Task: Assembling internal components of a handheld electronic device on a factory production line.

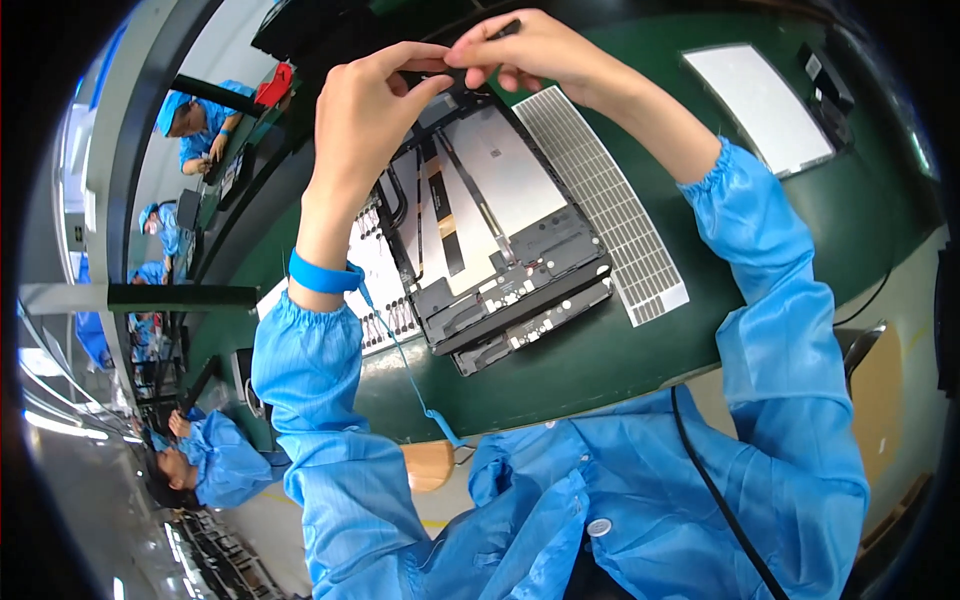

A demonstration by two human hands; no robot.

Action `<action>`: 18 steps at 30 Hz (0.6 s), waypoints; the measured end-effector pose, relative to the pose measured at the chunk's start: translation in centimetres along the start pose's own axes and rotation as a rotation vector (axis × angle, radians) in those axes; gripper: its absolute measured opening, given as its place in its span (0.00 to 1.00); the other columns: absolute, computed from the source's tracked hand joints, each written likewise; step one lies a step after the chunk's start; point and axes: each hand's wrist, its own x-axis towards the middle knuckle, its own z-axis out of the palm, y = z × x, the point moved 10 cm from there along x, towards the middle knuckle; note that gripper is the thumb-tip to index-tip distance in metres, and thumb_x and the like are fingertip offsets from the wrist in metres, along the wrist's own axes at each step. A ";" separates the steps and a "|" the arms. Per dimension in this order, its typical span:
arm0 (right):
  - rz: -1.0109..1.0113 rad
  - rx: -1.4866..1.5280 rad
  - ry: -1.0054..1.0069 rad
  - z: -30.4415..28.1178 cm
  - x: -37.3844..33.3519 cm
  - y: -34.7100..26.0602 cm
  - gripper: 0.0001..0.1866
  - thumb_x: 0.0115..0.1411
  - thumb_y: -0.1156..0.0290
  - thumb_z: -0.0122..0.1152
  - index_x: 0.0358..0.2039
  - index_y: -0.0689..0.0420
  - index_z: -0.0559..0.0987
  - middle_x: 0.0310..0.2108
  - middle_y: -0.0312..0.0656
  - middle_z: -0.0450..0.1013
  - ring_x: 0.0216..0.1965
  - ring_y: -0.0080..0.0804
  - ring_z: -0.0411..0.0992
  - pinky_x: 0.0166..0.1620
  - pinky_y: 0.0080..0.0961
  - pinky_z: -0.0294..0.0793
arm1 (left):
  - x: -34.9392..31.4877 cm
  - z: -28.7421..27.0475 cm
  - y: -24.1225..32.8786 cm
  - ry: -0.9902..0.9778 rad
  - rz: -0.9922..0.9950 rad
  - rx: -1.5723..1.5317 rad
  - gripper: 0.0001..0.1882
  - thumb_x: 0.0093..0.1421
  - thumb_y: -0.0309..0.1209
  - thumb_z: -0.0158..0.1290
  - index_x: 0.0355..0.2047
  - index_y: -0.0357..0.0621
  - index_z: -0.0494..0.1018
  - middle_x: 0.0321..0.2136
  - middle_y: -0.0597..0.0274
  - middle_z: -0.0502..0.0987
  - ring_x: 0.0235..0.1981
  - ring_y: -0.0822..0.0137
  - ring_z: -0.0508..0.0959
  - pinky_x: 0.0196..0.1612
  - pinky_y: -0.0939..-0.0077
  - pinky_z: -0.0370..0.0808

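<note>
Work sits mid-frame on my feed: an opened flat device (pixel 525 175) lies tilted across the green desk (pixel 640 355), silver inside, with dark ribbon strips (pixel 438 200) running lengthwise and black modules along its near edge. Another dark, board-lined edge (pixel 535 328) shows beneath that side.

Above the far end of the device I have both hands close together. My right hand (pixel 530 55) has its grip clenched on a small dark piece (pixel 508 29), whose end pokes out past the fingers; its thumb and forefinger come together beside the other hand's fingertips. My left hand (pixel 375 100) reaches in with thumb and forefinger spread apart at their tips; I cannot tell whether that grip has hold of anything, nor whether either hand touches the device.

Around the left wrist I see a blue band (pixel 325 274), its coiled cord (pixel 440 425) trailing over the near rim of the desk. A white sheet (pixel 372 340) bearing rows of small dark parts pokes out on the device's left, and a gridded strip (pixel 600 200) lies just beside its right. Farther right rests a pale panel (pixel 758 105), near a black object (pixel 826 80).
</note>
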 end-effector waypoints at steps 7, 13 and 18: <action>0.077 0.223 -0.102 -0.7 -0.5 -0.3 0.11 0.63 0.63 0.64 0.37 0.58 0.85 0.27 0.36 0.82 0.19 0.15 0.70 0.21 0.12 0.62 | -0.6 -1.1 0.6 0.185 -0.029 -0.034 0.10 0.56 0.36 0.65 0.38 0.50 0.84 0.24 0.70 0.83 0.15 0.78 0.65 0.21 0.80 0.64; 0.101 0.292 -0.100 0.1 0.0 1.1 0.12 0.64 0.62 0.62 0.36 0.58 0.85 0.27 0.37 0.82 0.18 0.16 0.70 0.21 0.14 0.64 | -1.0 -0.6 1.3 0.160 -0.061 0.145 0.06 0.57 0.36 0.63 0.33 0.50 0.84 0.22 0.69 0.82 0.14 0.74 0.67 0.21 0.78 0.65; -0.015 -0.247 -0.052 0.3 0.5 1.5 0.14 0.60 0.56 0.64 0.30 0.54 0.83 0.22 0.34 0.79 0.20 0.16 0.72 0.24 0.15 0.67 | -1.2 1.5 1.4 0.030 -0.052 0.188 0.08 0.57 0.36 0.61 0.32 0.47 0.83 0.23 0.65 0.82 0.18 0.65 0.76 0.25 0.73 0.71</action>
